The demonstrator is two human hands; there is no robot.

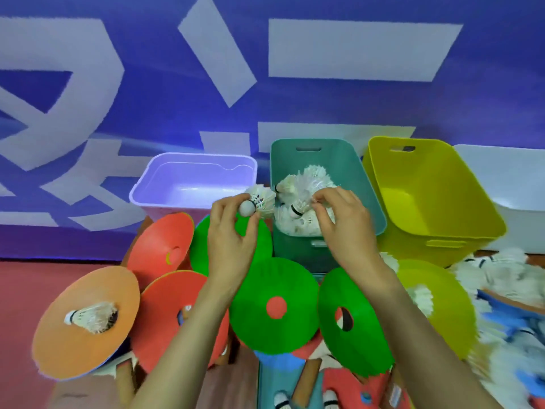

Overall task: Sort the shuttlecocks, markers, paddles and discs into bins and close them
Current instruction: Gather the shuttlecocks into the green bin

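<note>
Blue banner (147,39) behind; left grip (230,237) pinches a shuttlecock (261,202) beside teal bin (358,175); right grip (345,228) pinches second shuttlecock (298,208) inside it.

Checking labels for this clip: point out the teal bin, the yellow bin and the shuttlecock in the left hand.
teal bin (339,160), head view, inner far wall.
yellow bin (436,184), head view, inner right wall.
shuttlecock (247,208), head view, white cork tip.

Two bare forearms (177,335) end in a bare left grip (228,237) and right grip (346,228).
</note>
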